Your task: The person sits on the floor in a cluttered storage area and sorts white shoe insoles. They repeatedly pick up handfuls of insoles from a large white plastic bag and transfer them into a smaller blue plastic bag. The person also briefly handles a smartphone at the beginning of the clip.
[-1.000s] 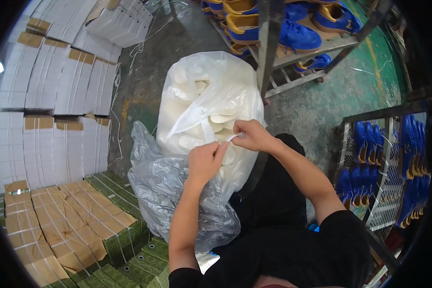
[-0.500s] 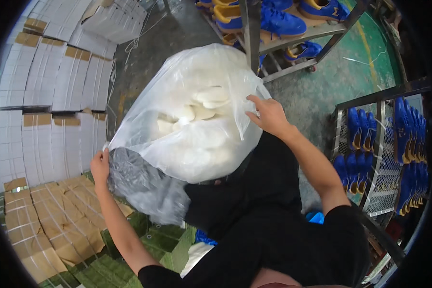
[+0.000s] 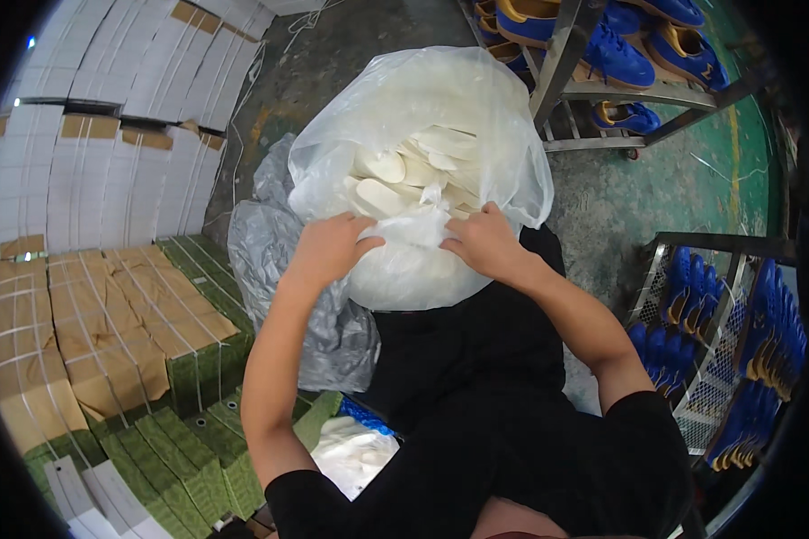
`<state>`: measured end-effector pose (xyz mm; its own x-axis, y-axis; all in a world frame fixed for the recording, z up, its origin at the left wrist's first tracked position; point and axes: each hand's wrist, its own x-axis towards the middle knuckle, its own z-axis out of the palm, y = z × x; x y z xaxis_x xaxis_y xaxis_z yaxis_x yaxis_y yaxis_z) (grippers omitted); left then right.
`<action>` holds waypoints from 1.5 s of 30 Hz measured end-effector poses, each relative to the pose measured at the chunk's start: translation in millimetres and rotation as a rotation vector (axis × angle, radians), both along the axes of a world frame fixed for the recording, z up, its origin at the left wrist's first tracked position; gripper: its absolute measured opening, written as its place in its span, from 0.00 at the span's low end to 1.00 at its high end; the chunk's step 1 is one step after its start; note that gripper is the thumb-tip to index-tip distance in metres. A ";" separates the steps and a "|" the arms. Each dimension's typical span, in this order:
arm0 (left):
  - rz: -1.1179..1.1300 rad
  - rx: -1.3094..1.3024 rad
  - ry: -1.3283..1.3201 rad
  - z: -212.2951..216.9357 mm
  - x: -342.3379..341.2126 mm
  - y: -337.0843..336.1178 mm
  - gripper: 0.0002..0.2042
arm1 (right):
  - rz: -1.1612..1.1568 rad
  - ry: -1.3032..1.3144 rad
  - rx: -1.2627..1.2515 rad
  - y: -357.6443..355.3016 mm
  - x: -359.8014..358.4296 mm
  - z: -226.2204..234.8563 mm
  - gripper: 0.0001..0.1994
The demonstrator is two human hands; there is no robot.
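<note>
Clear plastic bag [image 3: 413,117] of pale flat insoles sits against my lap, bulging upward between my two hands; my left hand [image 3: 333,247] has its fingers [image 3: 361,241] curled shut on the gathered film at the bag's near side; my right hand [image 3: 485,242] pinches the same bunched film just beside it, fingers closed on the plastic; the insoles [image 3: 404,166] show through the film, heaped inside; a second, greyish plastic bag [image 3: 283,260] lies crumpled to my left, touching the first; beyond it stand stacked green and brown boxes [image 3: 117,332]; metal racks [image 3: 602,90] with blue shoes [image 3: 629,58] stand ahead and to my right on the concrete floor [image 3: 620,198].
</note>
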<state>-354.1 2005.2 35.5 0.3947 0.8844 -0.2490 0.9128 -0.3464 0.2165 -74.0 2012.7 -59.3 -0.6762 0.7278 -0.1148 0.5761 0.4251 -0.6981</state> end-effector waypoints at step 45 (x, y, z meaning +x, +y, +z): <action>1.058 0.416 -0.046 -0.1 1.9 -344.6 0.76 | 0.709 0.993 -0.713 -77.6 -226.3 -21.6 0.17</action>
